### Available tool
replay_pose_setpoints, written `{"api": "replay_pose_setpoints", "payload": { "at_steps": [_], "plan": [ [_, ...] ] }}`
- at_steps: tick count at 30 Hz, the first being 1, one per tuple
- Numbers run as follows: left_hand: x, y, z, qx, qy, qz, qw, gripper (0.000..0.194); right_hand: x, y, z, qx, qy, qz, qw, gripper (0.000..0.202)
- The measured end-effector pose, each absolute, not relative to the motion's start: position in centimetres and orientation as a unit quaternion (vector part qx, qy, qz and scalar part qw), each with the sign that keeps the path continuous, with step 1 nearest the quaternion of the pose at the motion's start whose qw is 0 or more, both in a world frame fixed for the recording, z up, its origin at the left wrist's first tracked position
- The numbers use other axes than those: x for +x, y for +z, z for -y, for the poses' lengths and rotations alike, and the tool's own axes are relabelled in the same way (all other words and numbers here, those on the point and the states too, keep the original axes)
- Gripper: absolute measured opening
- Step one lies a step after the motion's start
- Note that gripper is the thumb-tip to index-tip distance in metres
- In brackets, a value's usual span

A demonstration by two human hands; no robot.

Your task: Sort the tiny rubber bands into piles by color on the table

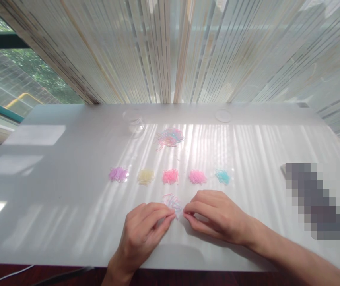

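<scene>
Both hands are over a small mixed pile of thin pastel loops (172, 201), which look like tiny rubber bands. My left hand (146, 224) pinches thumb and forefinger at the pile's lower edge. Just right of the pile, my right hand (217, 214) has its fingertips pinched too, a small gap from the left ones. Anything between either set of fingertips is too small to make out. Beyond the hands lies a row of single-colour piles: purple (118, 174), pale yellow (146, 176), coral pink (170, 176), light pink (197, 176) and turquoise (222, 176).
A larger mixed pile of bands (170, 137) lies farther back. Left of it stands a clear jar (136, 125); a clear round lid (223, 115) lies back right. A blurred-out dark object (315, 200) is at the right of the white table (77, 230). Striped curtains (170, 51) hang behind.
</scene>
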State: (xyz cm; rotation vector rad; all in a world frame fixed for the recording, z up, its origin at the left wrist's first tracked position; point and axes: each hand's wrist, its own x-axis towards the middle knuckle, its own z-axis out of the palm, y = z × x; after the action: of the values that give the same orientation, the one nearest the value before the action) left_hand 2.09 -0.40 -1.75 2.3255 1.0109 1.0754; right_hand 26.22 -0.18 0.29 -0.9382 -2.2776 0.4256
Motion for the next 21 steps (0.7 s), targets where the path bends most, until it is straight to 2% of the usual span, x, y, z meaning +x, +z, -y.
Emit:
{"api": "replay_pose_setpoints", "payload": {
  "at_steps": [7, 10, 12, 14, 21],
  "plan": [
    [1.0, -0.9, 0.2, 0.811, 0.380, -0.405, 0.181, 0.006, 26.2, 0.1, 0.3, -0.345, 0.170, 0.868, 0.314, 0.015],
    [-1.6, -0.3, -0.8, 0.758, 0.393, -0.514, 0.076, 0.003, 26.3, -0.1, 0.2, -0.336, 0.178, 0.873, 0.307, 0.017],
    [-3.4, -0.2, -1.9, 0.710, 0.390, -0.586, -0.022, 0.007, 26.3, -0.2, 0.1, -0.334, 0.182, 0.874, 0.302, 0.018],
    [-4.9, -0.3, -2.8, 0.696, 0.373, -0.609, -0.076, 0.012, 26.4, -0.2, 0.0, -0.335, 0.189, 0.874, 0.297, 0.019],
    [-5.7, -1.1, -4.3, 0.698, 0.337, -0.628, -0.065, 0.017, 26.3, -0.4, -0.2, -0.342, 0.221, 0.869, 0.282, 0.021]
  ]
}}
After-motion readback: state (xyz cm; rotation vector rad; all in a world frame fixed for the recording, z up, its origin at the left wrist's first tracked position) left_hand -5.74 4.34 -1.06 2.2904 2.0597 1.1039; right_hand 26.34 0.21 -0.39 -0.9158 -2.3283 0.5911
